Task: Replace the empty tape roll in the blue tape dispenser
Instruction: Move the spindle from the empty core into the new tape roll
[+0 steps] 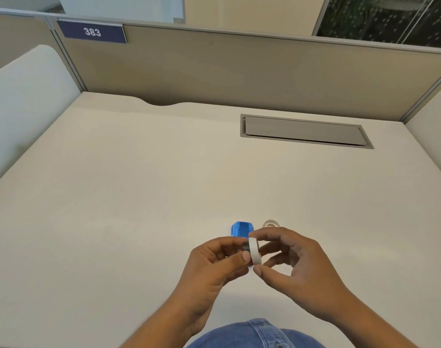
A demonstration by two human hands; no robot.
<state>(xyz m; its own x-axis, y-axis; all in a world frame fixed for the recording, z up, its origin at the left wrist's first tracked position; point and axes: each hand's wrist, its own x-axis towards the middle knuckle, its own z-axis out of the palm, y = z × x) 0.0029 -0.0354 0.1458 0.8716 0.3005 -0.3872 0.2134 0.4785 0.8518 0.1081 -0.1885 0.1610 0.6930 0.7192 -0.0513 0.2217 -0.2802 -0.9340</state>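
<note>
The blue tape dispenser lies on the white desk, just beyond my hands, partly hidden by my fingers. A white tape roll stands on edge between both hands. My right hand pinches the roll between thumb and fingers. My left hand holds a small dark hub pressed against the roll's left side. A pale, nearly clear ring, seemingly the empty roll, lies flat on the desk to the right of the dispenser.
A grey cable hatch is set into the desk at the back right. Beige partition panels wall the desk at the back and sides. A sign reading 383 hangs on the back panel. Blue denim shows at the bottom edge.
</note>
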